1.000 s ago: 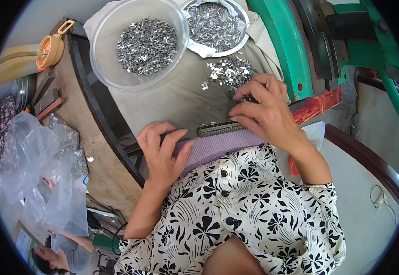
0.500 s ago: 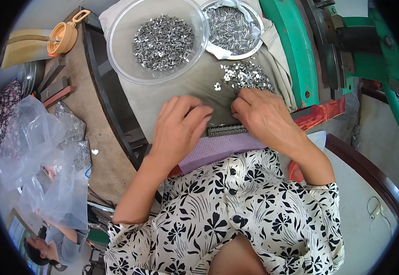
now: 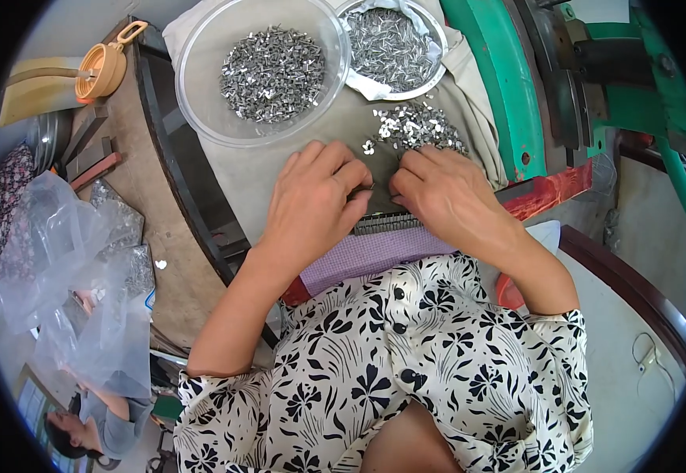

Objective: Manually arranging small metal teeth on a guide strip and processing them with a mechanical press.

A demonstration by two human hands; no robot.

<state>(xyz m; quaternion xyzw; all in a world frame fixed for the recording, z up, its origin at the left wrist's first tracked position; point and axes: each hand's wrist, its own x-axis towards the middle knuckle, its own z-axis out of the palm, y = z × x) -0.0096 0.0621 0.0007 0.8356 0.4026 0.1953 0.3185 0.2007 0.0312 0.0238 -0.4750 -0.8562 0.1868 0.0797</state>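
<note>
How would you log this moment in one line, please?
left hand: curled, grip unclear | right hand: near loose metal pieces, grip unclear | dark slotted strip: along purple pad's far edge

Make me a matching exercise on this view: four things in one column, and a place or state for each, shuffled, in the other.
Things
1. Clear bowl
2. Orange cap with a loop
3. Purple cloth
4. Right hand

Places or states
A. At the near edge of the loose metal pile
B. Between the dark slotted strip and the patterned shirt
C. Holding many small metal pieces
D. Farthest left of the four

Right pairs: 1-C, 2-D, 3-B, 4-A
</note>
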